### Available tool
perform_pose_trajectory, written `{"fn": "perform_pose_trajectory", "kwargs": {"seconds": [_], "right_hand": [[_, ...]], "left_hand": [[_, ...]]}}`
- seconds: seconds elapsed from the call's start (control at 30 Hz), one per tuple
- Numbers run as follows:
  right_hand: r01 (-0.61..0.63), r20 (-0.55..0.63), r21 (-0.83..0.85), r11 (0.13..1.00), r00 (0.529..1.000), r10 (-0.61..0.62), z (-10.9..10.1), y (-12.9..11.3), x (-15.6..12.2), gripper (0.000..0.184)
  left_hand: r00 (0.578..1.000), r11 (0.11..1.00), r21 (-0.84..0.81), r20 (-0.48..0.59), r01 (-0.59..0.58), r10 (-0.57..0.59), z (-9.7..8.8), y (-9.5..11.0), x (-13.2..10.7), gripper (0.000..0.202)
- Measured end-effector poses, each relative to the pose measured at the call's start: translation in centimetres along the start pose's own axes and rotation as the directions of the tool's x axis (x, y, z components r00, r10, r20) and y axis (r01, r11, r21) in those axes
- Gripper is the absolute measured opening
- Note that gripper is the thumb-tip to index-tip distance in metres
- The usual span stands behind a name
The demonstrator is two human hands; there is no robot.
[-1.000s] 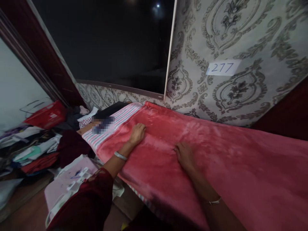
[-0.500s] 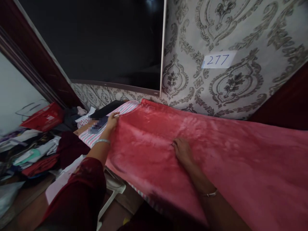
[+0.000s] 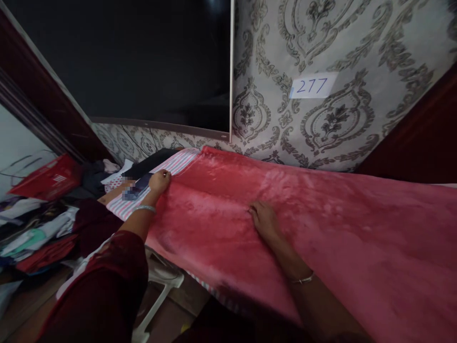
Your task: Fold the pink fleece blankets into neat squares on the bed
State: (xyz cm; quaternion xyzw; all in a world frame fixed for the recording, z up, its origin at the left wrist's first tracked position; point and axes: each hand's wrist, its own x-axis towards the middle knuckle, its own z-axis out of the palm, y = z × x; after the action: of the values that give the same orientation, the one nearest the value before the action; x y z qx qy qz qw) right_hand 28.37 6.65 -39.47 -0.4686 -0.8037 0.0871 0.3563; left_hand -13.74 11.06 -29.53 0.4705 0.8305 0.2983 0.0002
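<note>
A plush red-pink blanket (image 3: pixel 221 228) lies spread across the surface in front of me, with a faint floral pattern. My left hand (image 3: pixel 160 182) is closed on its left edge, where a striped pink, grey and white cloth (image 3: pixel 176 161) shows beyond it. Farther right, my right hand (image 3: pixel 264 220) rests on the blanket's middle with its fingers curled, pinching the pile. A soft crease runs between the two hands. The blanket's near edge hangs down and shows a striped border.
Behind the blanket stand a large dark television (image 3: pixel 143 62) and a patterned wall with a paper marked 277 (image 3: pixel 313 85). Piled clothes (image 3: pixel 43 238) and a red bag (image 3: pixel 50 178) lie at left. A white plastic stool or chair (image 3: pixel 164 281) stands below the near edge.
My view has shifted slightly to the right. My left hand has turned and its fingers have closed tighter at the blanket's edge. My right hand stays at about the same spot on the blanket.
</note>
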Motion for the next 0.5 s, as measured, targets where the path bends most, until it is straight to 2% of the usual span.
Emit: {"fn": "perform_pose_trajectory", "kwargs": {"seconds": [0.17, 0.23, 0.3, 0.33, 0.37, 0.4, 0.43, 0.47, 0.5], "right_hand": [[-0.007, 0.005, -0.007, 1.0, 1.0, 0.007, -0.5, -0.5, 0.1, 0.015], [-0.015, 0.015, -0.002, 1.0, 1.0, 0.015, -0.7, -0.8, 0.1, 0.016], [-0.029, 0.031, -0.001, 1.0, 0.999, 0.029, -1.0, -1.1, 0.2, 0.016], [-0.037, 0.04, -0.002, 0.999, 0.999, 0.037, -1.1, -1.3, 0.2, 0.016], [-0.043, 0.047, -0.004, 0.999, 0.998, 0.043, -1.2, -1.4, 0.3, 0.016], [-0.049, 0.05, -0.006, 0.999, 0.998, 0.049, -1.4, -1.6, 0.4, 0.016], [-0.053, 0.051, -0.007, 0.999, 0.997, 0.053, -1.6, -1.8, 0.5, 0.016], [-0.054, 0.048, -0.008, 0.999, 0.997, 0.054, -1.8, -1.9, 0.6, 0.016], [-0.052, 0.043, -0.009, 0.999, 0.998, 0.052, -2.0, -2.1, 0.6, 0.016]], "left_hand": [[0.997, 0.988, 0.138, -0.017, -0.076, 0.08, 0.0, 1.4, -1.1, 0.032], [0.984, 0.972, 0.159, -0.017, -0.171, 0.175, 0.3, 2.7, -2.3, 0.033], [0.942, 0.932, 0.14, 0.042, -0.334, 0.332, 1.1, 4.6, -4.5, 0.032], [0.894, 0.889, 0.104, 0.101, -0.446, 0.437, 1.8, 5.9, -5.9, 0.032], [0.818, 0.825, 0.046, 0.171, -0.563, 0.549, 2.5, 7.2, -7.5, 0.031], [0.724, 0.747, -0.025, 0.231, -0.664, 0.651, 3.3, 8.5, -9.2, 0.031], [0.555, 0.605, -0.136, 0.278, -0.785, 0.784, 4.2, 9.9, -11.0, 0.035], [0.42, 0.484, -0.216, 0.284, -0.848, 0.862, 5.0, 11.1, -12.6, 0.04], [0.316, 0.392, -0.269, 0.284, -0.88, 0.905, 5.9, 12.1, -13.9, 0.042]]}}
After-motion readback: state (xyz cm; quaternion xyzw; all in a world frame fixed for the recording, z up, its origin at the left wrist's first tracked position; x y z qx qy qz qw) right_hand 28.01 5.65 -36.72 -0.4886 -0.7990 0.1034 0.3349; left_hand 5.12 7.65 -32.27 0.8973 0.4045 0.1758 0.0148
